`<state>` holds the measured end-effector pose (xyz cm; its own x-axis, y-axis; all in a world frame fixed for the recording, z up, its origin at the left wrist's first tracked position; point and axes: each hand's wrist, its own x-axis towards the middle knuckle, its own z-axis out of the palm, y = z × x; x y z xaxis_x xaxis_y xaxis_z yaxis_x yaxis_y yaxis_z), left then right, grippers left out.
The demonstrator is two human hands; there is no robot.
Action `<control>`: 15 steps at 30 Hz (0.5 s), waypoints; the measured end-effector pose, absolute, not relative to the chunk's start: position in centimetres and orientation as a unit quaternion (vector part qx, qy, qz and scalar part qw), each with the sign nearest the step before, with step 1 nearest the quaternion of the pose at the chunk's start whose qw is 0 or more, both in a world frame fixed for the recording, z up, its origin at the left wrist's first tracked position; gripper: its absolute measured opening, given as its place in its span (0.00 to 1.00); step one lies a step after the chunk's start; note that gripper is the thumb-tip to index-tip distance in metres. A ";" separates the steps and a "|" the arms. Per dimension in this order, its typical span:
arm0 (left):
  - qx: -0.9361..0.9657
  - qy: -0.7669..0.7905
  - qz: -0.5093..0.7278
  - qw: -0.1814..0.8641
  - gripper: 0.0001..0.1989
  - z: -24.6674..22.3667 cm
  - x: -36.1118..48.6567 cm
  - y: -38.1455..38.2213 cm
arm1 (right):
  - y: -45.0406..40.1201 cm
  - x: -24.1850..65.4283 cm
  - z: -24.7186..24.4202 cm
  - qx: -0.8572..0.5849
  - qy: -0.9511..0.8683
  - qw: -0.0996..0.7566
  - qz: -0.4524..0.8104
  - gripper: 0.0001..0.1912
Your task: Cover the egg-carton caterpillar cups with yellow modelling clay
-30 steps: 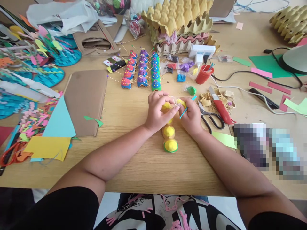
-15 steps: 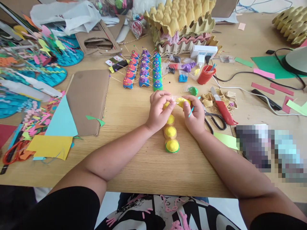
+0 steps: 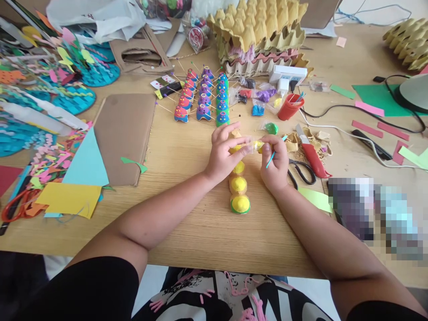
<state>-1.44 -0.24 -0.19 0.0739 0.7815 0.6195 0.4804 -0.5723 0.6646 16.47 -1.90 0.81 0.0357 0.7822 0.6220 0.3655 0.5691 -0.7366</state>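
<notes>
Between my hands is a small clear plastic bag (image 3: 253,145) with yellow modelling clay in it. My left hand (image 3: 224,154) pinches one side of the bag between thumb and forefinger, its other fingers raised. My right hand (image 3: 276,165) is closed on the other side and also keeps hold of a thin blue stick (image 3: 272,158). Below the bag lies an egg carton strip (image 3: 238,184) whose bumps carry yellow clay, with green round the nearest one; its far end is partly hidden by my left hand. Further back stand three rows of painted carton caterpillars (image 3: 203,98) with pins.
Scissors (image 3: 302,172) and a red-handled knife (image 3: 314,156) lie right of my right hand. Behind them are a red cup (image 3: 290,107), a power strip (image 3: 288,74) and stacked egg trays (image 3: 257,26). Cardboard (image 3: 125,138) and paper scraps lie left.
My hands have drawn slightly apart, and more of the clear bag shows between them. The raised fingers of my left hand have spread. The whole view has shifted a little.
</notes>
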 end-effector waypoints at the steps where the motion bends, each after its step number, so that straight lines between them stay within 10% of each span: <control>1: 0.727 0.438 0.507 0.150 0.17 -0.2 -1.5 -0.2 | -1.9 16.5 0.9 -0.423 -0.678 0.575 0.177 0.15; 15: 0.725 0.441 0.511 0.132 0.09 0.2 -1.4 -0.3 | -1.9 15.9 0.6 -0.415 -0.651 0.571 0.281 0.19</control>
<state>-1.36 -0.32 0.23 0.0875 0.7757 0.6251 0.5049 -0.5754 0.6434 15.92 -1.91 0.65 -0.0046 0.8604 0.5095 0.2187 0.4981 -0.8391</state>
